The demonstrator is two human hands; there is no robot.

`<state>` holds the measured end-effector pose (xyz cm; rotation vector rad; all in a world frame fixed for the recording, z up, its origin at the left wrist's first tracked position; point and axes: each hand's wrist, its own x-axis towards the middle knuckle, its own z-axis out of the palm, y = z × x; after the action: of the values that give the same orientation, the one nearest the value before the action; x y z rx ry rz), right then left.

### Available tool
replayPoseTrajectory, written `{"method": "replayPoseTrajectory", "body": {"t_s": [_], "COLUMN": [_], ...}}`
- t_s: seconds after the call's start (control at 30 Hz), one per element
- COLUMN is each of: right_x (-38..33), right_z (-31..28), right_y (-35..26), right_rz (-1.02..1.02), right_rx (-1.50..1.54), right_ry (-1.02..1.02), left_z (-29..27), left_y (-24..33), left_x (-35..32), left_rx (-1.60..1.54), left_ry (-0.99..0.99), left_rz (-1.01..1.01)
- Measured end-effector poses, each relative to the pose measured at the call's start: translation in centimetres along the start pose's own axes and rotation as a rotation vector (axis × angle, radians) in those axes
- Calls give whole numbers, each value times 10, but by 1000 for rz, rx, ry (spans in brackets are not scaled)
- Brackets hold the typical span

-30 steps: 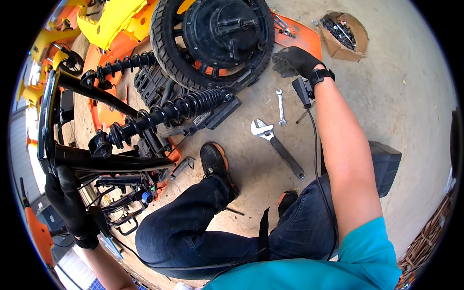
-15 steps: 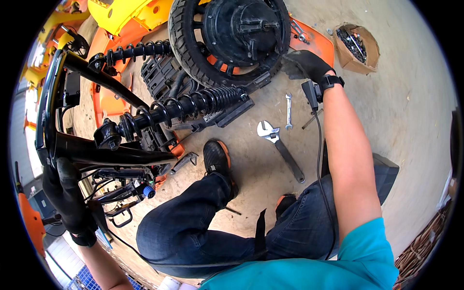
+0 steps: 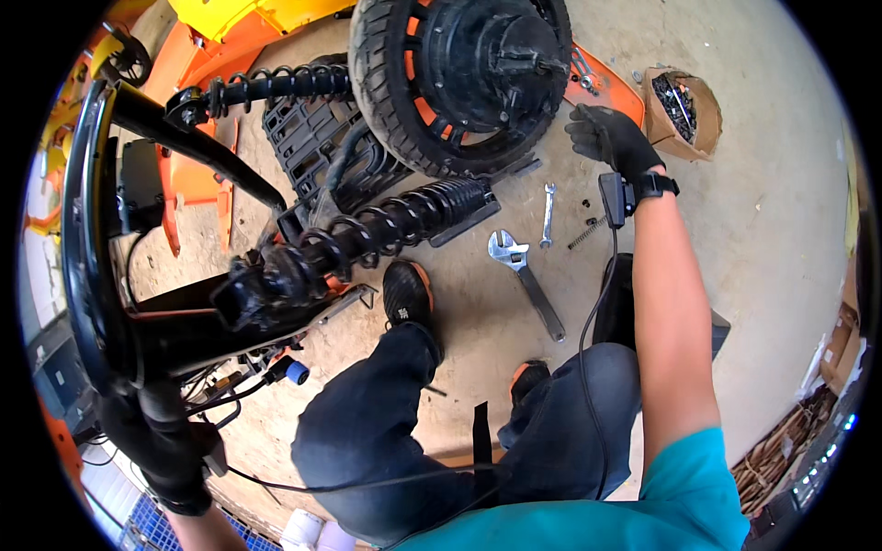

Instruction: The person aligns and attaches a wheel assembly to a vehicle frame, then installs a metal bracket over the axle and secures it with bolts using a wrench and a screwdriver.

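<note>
The black wheel (image 3: pixel 459 78), knobby tyre around a hub motor with orange spokes, lies at twelve o'clock on the concrete floor (image 3: pixel 763 257). The right hand (image 3: pixel 608 136), in a black glove, hovers at the wheel's three o'clock edge with fingers loosely spread and closed on nothing, though whether a fingertip touches the rim is hard to tell. The left hand (image 3: pixel 161 441), also gloved, is clamped round the black tubular frame (image 3: pixel 101 275) at eight o'clock, propping it up. This looks like the wheel-handling step of a teardown; the next move seems to call for a firm hold on the tyre. Coiled shock springs (image 3: pixel 386 225) run between frame and wheel. An adjustable wrench (image 3: pixel 524 275) and a slim spanner (image 3: pixel 548 213), both bare steel, lie at centre.
</note>
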<state>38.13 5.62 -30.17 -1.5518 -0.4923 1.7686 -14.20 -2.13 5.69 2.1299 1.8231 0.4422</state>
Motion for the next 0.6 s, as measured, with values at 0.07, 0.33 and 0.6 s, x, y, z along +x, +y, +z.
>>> {"method": "replayPoseTrajectory", "body": {"t_s": [0.07, 0.33, 0.6], "right_x": [-15, -73, -66], "right_z": [19, 119, 150], "right_y": [-2, 26, 13], "right_rz": [113, -1, -36], "right_rx": [72, -42, -258], "right_ry": [41, 68, 48], "left_z": [-3, -10, -9], "left_y": [9, 30, 24], "left_x": [4, 40, 41], "left_rx": [30, -240, -275], "left_ry": [-34, -476, -682], "left_rz": [51, 8, -7]}}
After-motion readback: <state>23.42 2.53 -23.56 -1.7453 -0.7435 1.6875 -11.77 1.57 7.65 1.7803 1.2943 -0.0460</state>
